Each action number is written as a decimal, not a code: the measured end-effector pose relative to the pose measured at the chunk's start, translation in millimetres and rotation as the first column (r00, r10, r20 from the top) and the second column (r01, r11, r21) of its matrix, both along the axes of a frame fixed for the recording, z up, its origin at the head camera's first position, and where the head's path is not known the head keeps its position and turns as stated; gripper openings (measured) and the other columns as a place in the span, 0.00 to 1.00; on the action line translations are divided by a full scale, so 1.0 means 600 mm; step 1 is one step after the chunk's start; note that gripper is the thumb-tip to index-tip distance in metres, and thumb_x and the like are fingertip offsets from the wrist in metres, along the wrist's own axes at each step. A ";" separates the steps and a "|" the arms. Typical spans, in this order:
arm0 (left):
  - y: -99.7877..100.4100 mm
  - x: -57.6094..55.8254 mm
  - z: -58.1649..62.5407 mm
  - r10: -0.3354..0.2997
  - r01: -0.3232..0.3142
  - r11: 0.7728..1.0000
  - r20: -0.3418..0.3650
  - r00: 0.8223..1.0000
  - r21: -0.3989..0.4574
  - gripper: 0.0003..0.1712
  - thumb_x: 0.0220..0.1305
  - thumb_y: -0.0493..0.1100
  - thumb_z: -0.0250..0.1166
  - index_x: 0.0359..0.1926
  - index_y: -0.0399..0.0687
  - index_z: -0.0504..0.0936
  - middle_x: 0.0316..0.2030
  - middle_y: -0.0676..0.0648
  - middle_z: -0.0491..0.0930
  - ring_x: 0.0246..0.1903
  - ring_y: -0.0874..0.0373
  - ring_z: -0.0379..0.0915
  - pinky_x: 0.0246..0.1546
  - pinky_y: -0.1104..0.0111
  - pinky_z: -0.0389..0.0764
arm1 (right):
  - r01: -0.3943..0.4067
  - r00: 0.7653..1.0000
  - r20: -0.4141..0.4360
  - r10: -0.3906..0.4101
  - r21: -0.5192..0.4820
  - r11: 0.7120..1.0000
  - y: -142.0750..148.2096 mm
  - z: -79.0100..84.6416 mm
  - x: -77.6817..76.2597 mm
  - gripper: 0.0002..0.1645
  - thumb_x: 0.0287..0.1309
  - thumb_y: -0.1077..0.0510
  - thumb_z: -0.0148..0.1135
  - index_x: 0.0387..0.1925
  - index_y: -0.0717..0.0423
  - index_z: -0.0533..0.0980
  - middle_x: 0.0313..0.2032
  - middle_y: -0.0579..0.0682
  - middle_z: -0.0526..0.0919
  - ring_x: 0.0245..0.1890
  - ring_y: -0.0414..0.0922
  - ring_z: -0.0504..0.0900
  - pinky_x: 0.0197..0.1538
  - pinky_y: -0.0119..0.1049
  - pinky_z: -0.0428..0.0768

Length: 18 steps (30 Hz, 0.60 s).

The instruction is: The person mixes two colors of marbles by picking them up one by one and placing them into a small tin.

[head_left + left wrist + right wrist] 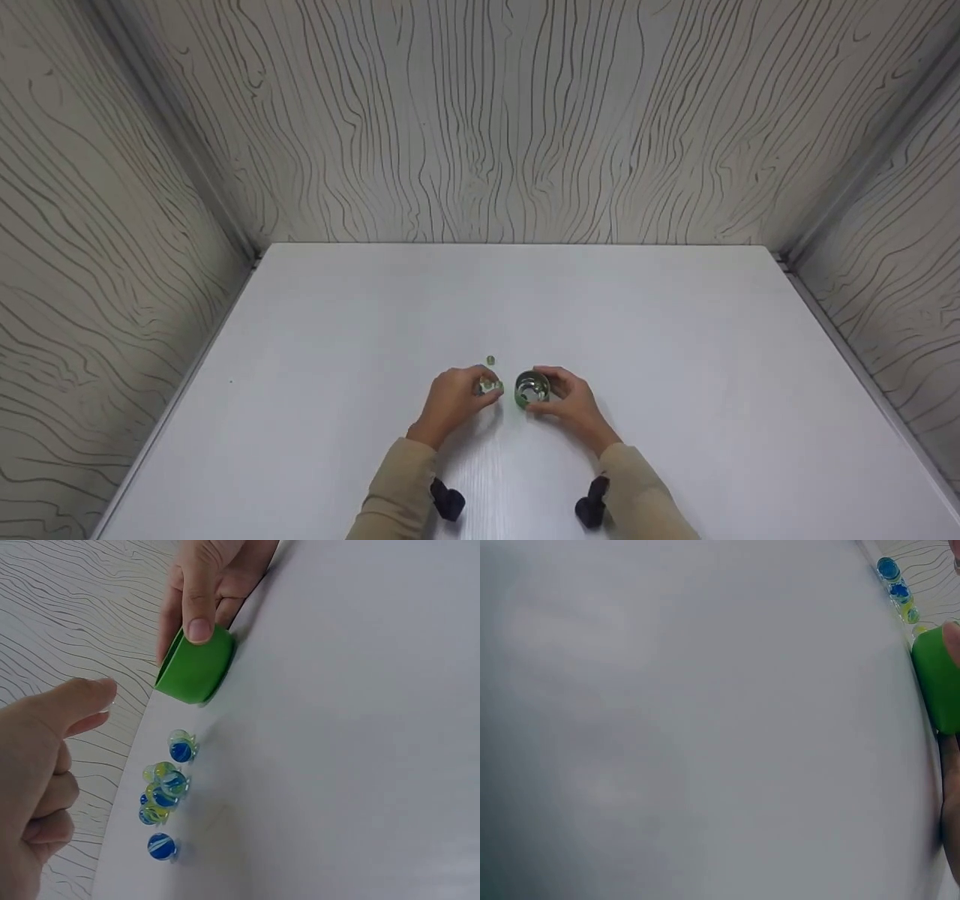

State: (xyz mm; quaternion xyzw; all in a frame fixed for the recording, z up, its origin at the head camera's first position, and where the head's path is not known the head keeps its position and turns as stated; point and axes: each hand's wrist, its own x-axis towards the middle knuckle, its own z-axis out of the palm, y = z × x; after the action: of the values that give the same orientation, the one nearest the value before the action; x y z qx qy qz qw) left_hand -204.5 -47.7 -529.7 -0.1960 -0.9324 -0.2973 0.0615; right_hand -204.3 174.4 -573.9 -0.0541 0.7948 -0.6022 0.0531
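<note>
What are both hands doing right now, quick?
Left hand: closed, seems to be pinching a clear marble.
Right hand: closed around the green cup, holding it.

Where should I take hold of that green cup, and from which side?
Grip the green cup by its round outer wall, probably from the right, as the right hand does: the mouth faces up, and the marbles lie to the cup's left.
</note>
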 end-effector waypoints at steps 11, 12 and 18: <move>0.019 -0.003 0.012 -0.028 0.026 0.999 -0.050 0.998 -0.044 0.10 0.58 0.51 0.68 0.38 0.52 0.85 0.16 0.55 0.70 0.19 0.69 0.54 0.24 0.77 0.59 | -0.010 1.000 -0.010 0.010 -0.003 1.000 0.000 -0.003 -0.001 0.40 0.40 0.59 0.77 0.58 0.62 0.72 0.60 0.62 0.76 0.65 0.57 0.72 0.68 0.43 0.69; 0.020 -0.004 0.013 -0.031 0.029 0.999 -0.057 0.998 -0.046 0.10 0.58 0.51 0.68 0.38 0.52 0.85 0.16 0.55 0.70 0.19 0.69 0.54 0.24 0.77 0.59 | -0.009 1.000 -0.009 0.009 -0.001 1.000 0.000 -0.003 -0.001 0.40 0.40 0.59 0.77 0.58 0.62 0.72 0.60 0.62 0.76 0.65 0.57 0.72 0.67 0.43 0.69; 0.028 -0.005 0.017 -0.043 0.039 0.998 -0.054 0.998 -0.058 0.11 0.59 0.51 0.68 0.39 0.52 0.85 0.15 0.55 0.69 0.18 0.70 0.52 0.21 0.78 0.56 | 0.004 1.000 0.013 -0.004 -0.003 1.000 -0.001 -0.001 0.000 0.38 0.42 0.61 0.76 0.58 0.60 0.72 0.60 0.60 0.76 0.65 0.56 0.73 0.68 0.45 0.69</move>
State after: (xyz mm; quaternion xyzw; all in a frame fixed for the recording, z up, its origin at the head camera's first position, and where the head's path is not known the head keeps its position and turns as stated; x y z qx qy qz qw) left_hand -207.8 -30.8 -519.7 -0.2249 -0.9343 -0.2661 0.0754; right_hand -204.1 173.8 -574.7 -0.0488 0.7936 -0.6038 0.0568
